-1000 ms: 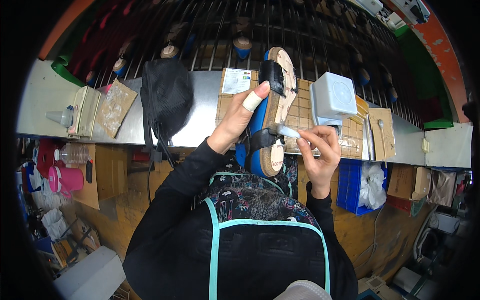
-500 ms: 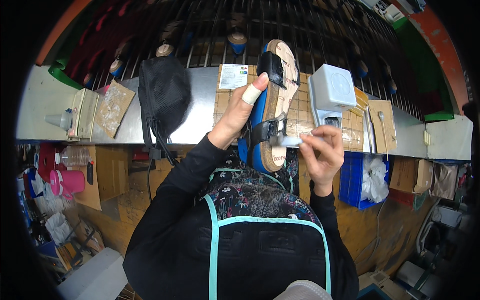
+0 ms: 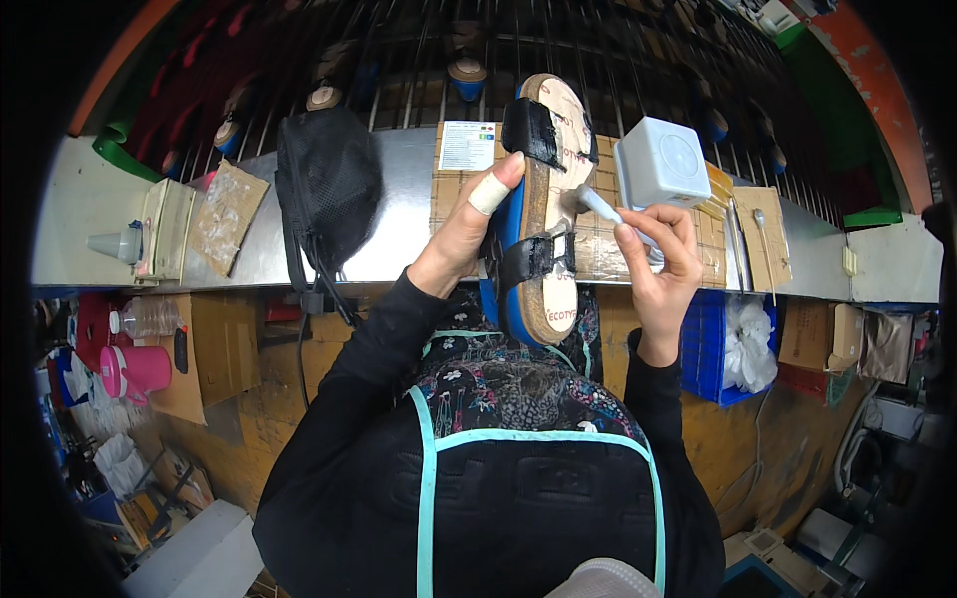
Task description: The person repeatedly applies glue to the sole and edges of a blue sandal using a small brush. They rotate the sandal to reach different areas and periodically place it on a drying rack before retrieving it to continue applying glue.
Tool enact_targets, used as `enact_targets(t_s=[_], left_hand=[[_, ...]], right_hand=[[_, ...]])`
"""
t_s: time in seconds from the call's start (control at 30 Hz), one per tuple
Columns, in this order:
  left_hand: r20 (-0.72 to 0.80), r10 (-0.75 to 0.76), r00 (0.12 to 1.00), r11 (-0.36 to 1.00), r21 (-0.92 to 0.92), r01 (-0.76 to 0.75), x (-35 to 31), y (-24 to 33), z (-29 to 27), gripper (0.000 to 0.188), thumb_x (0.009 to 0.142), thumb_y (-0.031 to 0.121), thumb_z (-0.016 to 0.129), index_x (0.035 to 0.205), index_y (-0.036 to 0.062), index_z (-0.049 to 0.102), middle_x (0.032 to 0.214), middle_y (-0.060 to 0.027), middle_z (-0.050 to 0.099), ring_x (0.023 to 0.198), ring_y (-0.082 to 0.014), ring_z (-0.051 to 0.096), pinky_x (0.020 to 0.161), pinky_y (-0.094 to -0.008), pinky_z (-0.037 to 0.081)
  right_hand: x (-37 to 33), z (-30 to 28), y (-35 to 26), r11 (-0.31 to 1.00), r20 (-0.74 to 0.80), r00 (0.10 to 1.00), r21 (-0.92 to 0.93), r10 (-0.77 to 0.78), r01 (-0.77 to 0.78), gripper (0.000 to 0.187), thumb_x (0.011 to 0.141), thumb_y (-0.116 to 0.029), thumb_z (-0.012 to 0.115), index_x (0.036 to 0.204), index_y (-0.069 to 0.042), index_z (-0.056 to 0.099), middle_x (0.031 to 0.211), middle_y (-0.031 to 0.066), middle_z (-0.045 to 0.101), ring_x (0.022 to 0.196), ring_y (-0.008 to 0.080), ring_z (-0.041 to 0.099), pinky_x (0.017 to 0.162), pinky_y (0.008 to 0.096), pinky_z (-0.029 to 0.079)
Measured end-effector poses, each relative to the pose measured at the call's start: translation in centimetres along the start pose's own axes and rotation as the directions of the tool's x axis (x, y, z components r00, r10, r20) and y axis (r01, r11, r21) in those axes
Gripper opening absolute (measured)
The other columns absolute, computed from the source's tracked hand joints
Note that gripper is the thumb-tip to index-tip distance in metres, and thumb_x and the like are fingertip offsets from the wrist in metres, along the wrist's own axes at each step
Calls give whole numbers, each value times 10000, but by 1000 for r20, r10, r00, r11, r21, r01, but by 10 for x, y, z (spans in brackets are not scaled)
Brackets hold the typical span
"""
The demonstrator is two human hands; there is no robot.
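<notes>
Sandal (image 3: 550, 204), where was it?

Between my two hands, raised over the near edge of the bench (image 3: 406, 199). Toe end pointed away from me, heel toward my apron (image 3: 533, 399). Footbed faced up, blue showed along the side nearer my left.

Grip?

Left hand (image 3: 461, 229) was closed round the sandal's left side. Thumb with a white wrap (image 3: 487, 193) lay along the cork edge, its tip just below the front strap (image 3: 533, 132). Other fingers were behind the sandal, so couldn't make out their spread.

And the right?

Right hand (image 3: 666, 267) had thumb and fingertips pinched on a small pale-handled tool (image 3: 601, 207), almost no gap. Its grey head sat at the footbed's right edge, between front strap and rear strap (image 3: 526, 261). Touching or just above, couldn't tell.

What was around?

Just beyond my right hand: a white boxy container (image 3: 663, 164). Right of that hand: a cotton-tipped stick (image 3: 766, 244) on cardboard (image 3: 776, 214). Below it: a blue crate (image 3: 702, 344) with white plastic (image 3: 748, 349) inside. Left of my left hand: a black mesh bag (image 3: 329, 194). Past both hands: a rack of metal rods (image 3: 419, 90).
</notes>
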State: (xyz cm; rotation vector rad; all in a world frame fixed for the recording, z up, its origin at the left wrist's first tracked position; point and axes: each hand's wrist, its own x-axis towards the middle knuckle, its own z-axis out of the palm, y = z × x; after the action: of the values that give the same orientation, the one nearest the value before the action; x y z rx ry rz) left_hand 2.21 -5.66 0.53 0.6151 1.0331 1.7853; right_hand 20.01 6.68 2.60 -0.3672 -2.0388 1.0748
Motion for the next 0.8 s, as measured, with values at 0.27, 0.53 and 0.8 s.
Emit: enact_targets(t_s=[0.27,0.53,0.8], left_hand=[[-226,106,968,989,123,-80,-8,0,-13,619,962,505,481,1275,-28,523,1135,-129,642,959,-151,652,844,-273,529],[-296,175,939,979,157,-133,-9,2,-13,521,921,444,609,1115,-40,624,977,-65,634,866,-96,579,776,-223,463],[-317,229,920,959,235,-157,-8,0,-10,535,909,456,622,1099,-44,624,932,-59,633,830,-93,580,750,-224,469]], right_hand=[[-28,0,-12,961,177,957,112,231,-253,146,784,-53,748,929,-37,751,836,20,570,670,69,509,536,198,389],[-35,4,-13,984,113,977,-20,180,-178,150,773,-81,768,923,-78,761,863,24,586,631,84,494,554,218,382],[-33,14,-13,979,19,995,-178,103,-98,175,757,-105,782,930,-96,762,891,21,596,639,95,495,720,266,335]])
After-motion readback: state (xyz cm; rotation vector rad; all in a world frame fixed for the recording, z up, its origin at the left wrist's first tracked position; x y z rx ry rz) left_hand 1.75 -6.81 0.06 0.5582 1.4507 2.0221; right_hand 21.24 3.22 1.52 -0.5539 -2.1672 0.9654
